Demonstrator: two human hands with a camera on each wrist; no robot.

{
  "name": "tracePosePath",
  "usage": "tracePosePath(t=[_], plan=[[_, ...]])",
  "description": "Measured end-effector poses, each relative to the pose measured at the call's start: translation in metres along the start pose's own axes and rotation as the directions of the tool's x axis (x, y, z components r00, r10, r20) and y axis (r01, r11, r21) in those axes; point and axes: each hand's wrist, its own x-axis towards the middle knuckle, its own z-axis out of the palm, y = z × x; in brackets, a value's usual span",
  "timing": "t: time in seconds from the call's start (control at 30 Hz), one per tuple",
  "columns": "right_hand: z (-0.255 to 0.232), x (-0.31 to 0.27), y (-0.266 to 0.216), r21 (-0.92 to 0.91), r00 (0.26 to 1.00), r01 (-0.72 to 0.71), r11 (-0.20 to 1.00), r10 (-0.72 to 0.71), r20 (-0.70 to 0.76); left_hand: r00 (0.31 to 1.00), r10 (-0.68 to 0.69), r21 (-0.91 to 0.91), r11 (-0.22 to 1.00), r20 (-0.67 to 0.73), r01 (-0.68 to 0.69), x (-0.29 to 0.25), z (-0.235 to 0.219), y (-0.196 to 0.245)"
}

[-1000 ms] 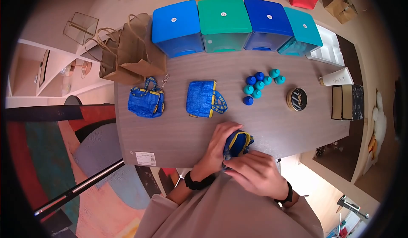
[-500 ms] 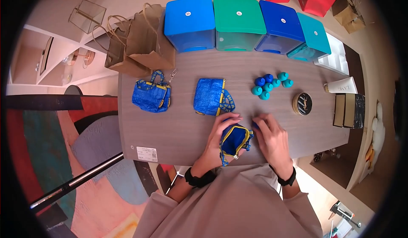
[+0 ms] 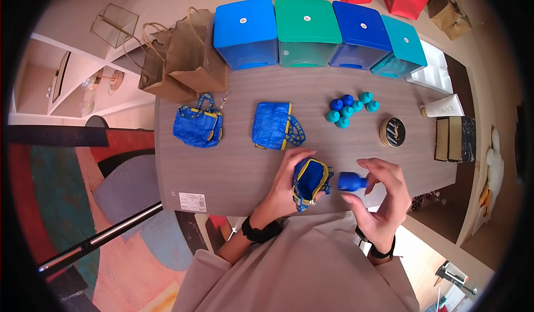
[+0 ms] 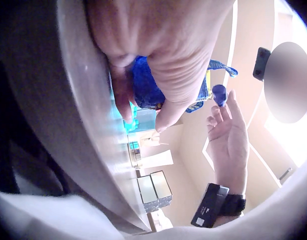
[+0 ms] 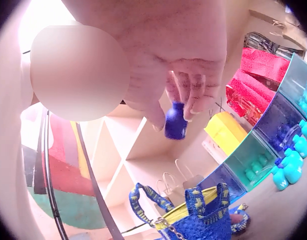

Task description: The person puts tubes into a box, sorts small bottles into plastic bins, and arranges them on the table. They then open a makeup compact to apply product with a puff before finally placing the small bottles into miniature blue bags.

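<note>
My left hand (image 3: 282,188) holds a small blue woven bag (image 3: 303,188) near the table's front edge. The bag's yellow-zipped mouth is spread and faces up; its inside looks plain blue. Just right of it, my right hand (image 3: 389,192) pinches a small dark blue bottle (image 3: 350,182) by its narrow neck, the wide end pointing at the bag. In the right wrist view the bottle (image 5: 175,122) hangs wide end down between thumb and fingers, above the bag's straps (image 5: 196,202). The left fingers wrap the bag (image 4: 146,85) in the left wrist view.
Teal and dark blue bottles (image 3: 347,111) cluster mid-table beside a round tin (image 3: 392,132). Two more blue bags (image 3: 271,125) lie to the left. Several lidded bins (image 3: 307,22) line the back, near brown paper bags (image 3: 194,50). A white tube (image 3: 445,107) and box (image 3: 456,138) stand right.
The right hand left the bag's rim, reached toward the table and now holds a dark blue bottle that lay apart from the cluster. The bag's mouth has come into fuller view.
</note>
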Motion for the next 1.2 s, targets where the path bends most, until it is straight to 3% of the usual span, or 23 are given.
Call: tracePosePath(t=[0.1, 0.23, 0.3, 0.33, 0.4, 0.6, 0.93, 1.03, 1.1, 1.2], plan=[[0.001, 0.008, 0.005, 0.027, 0.998, 0.057, 0.998, -0.057, -0.011, 1.0, -0.001, 0.016, 1.0, -0.028, 0.001, 0.0, 0.001, -0.001], [0.002, 0.038, 0.025, -0.111, 0.995, -0.026, 0.993, 0.015, -0.1, 0.999, -0.033, -0.019, 0.999, -0.032, 0.032, -0.001, 0.001, 0.0], [0.008, 0.06, 0.042, -0.214, 0.995, -0.065, 0.975, 0.079, 0.061, 1.0, -0.018, -0.032, 0.999, -0.016, 0.017, 0.0, 0.001, -0.001], [0.015, 0.069, 0.054, -0.215, 0.995, -0.064, 0.975, 0.078, 0.059, 1.0, -0.016, -0.032, 0.999, -0.015, 0.016, 0.0, 0.001, 0.0], [0.031, 0.085, 0.076, -0.338, 0.971, 0.234, 0.912, -0.205, 0.121, 1.0, -0.024, -0.025, 0.999, 0.014, 0.025, 0.0, -0.001, 0.002], [0.05, 0.108, 0.094, -0.471, 0.93, 0.268, 0.84, -0.097, 0.355, 0.999, -0.019, -0.03, 0.999, -0.026, 0.018, 0.0, -0.002, 0.005], [0.047, 0.108, 0.095, -0.434, 0.949, 0.232, 0.871, -0.105, 0.297, 0.999, -0.009, -0.03, 1.0, -0.044, 0.007, 0.001, -0.001, 0.003], [0.032, 0.107, 0.069, -0.415, 0.979, 0.174, 0.893, -0.113, 0.167, 0.998, -0.01, -0.032, 0.999, -0.061, 0.008, 0.0, 0.001, 0.0], [0.019, 0.105, 0.048, -0.279, 0.984, 0.178, 0.944, -0.174, 0.039, 0.997, -0.035, -0.055, 0.998, -0.067, 0.031, -0.001, 0.002, 0.0], [0.001, 0.093, 0.007, -0.141, 0.985, 0.166, 0.976, -0.157, 0.077, 0.997, -0.028, -0.055, 0.998, -0.074, 0.024, 0.0, 0.002, -0.001]])
